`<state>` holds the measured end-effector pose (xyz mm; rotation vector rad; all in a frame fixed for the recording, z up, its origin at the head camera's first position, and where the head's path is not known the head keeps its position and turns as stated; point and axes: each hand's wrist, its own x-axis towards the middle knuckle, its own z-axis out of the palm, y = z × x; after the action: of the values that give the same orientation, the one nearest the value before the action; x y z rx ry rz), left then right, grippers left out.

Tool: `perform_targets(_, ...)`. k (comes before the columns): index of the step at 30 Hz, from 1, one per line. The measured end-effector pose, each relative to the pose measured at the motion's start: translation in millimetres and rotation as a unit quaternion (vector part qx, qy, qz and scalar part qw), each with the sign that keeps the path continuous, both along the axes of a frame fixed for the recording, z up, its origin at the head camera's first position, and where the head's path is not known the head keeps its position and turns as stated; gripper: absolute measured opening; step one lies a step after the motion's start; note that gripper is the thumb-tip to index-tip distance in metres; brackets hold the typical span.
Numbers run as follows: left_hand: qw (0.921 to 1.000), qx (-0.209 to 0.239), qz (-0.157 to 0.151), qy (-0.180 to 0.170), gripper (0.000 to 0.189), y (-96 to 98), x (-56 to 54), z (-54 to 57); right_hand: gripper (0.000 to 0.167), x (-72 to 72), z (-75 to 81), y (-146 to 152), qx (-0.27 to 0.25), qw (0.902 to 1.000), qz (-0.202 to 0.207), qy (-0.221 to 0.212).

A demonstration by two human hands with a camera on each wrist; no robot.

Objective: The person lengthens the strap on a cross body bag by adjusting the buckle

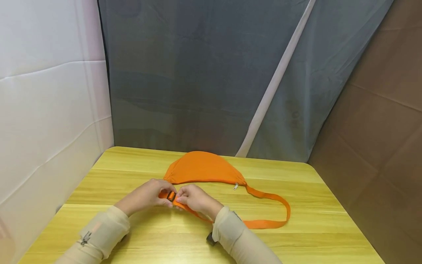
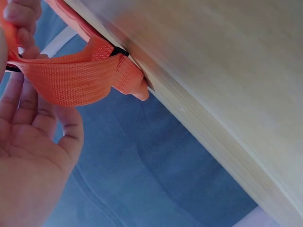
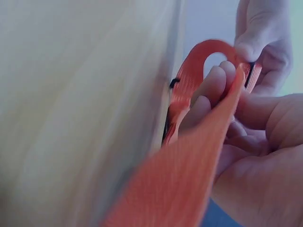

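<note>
An orange waist bag (image 1: 202, 168) lies on the table, its curved side toward the back. My left hand (image 1: 154, 193) grips the black strap slider (image 1: 171, 196) and the webbing at its edge between thumb and fingers. Right beside it, my right hand (image 1: 197, 200) pinches the orange strap (image 1: 267, 224). In the left wrist view, a loop of strap (image 2: 71, 82) bows out past the left hand's fingers toward the bag's end. The right wrist view has the strap (image 3: 184, 165) running from the right hand's pinch toward the camera.
A black buckle (image 1: 211, 239) lies by the right sleeve. The bag's zipper pull (image 1: 236, 186) hangs at its right front corner. The wooden table (image 1: 316, 205) is bounded by a white wall (image 1: 52, 110), a grey curtain (image 1: 184, 80) and a brown panel (image 1: 379, 146).
</note>
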<state>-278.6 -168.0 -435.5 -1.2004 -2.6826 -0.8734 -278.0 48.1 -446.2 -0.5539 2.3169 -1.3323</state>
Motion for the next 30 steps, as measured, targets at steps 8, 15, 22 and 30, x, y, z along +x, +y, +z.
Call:
perform_targets(8, 1.0000, 0.006, -0.006, 0.006, 0.031, 1.1, 2.3, 3.5, 0.016, 2.6, 4.7, -7.4, -0.022, 0.9977, -0.063, -0.013)
perform_targets(15, 0.9997, 0.023, 0.007, -0.001, 0.032, -0.7, 2.0, 4.0, 0.009, 6.7, 4.5, -4.3, 0.007, 0.9962, -0.087, -0.002)
perform_targets(22, 0.9997, 0.019, 0.011, -0.012, 0.034, -2.7, -0.3, 2.3, 0.012, 4.3, 3.8, -0.2, 0.036, 0.9969, -0.067, 0.020)
perform_targets(30, 0.9986, 0.036, 0.010, -0.037, 0.039, -2.7, -0.5, 2.1, 0.016, 3.8, 3.8, -1.2, -0.003, 0.9982, -0.059, -0.011)
